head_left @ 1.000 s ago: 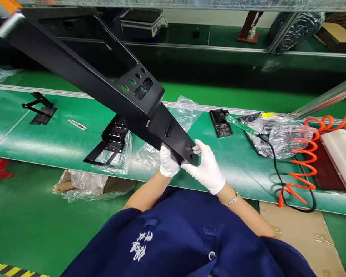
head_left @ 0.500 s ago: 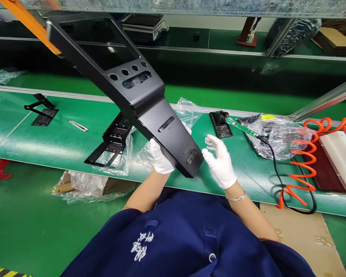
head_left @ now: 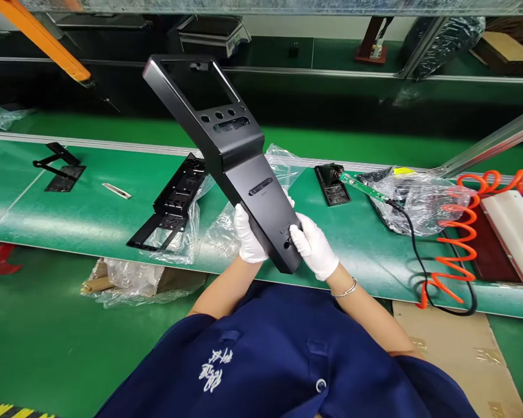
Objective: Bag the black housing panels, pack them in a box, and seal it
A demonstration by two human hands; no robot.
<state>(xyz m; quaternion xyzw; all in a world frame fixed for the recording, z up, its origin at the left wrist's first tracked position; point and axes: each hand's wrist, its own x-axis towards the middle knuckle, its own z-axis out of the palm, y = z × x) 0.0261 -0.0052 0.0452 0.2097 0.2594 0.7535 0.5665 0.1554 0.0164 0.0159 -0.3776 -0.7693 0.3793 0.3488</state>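
A long black housing [head_left: 244, 168] with a rectangular opening, round holes and slots is held tilted above the green bench, its windowed end up and away to the left. Gloved in white, my left hand [head_left: 248, 235] wraps round its lower left side, part of the fingers hidden behind it. My right hand [head_left: 312, 245], also gloved, grips the lower right edge, with the thumb on the front face near a small opening. Behind and left of the housing, a similar black frame [head_left: 174, 200] lies on clear plastic wrap [head_left: 192, 232].
A folding black bracket [head_left: 63, 168] and a thin tool [head_left: 117, 190] lie at the left. To the right are a small black part [head_left: 333, 186], a green-handled tool [head_left: 364, 187], a wrapped bundle [head_left: 427, 203] and a coiled orange hose [head_left: 466, 232]. An orange arm [head_left: 47, 43] hangs upper left.
My right hand has moved left and closed on the housing's lower edge. The housing's upper end has swung down and to the right, farther from the camera.
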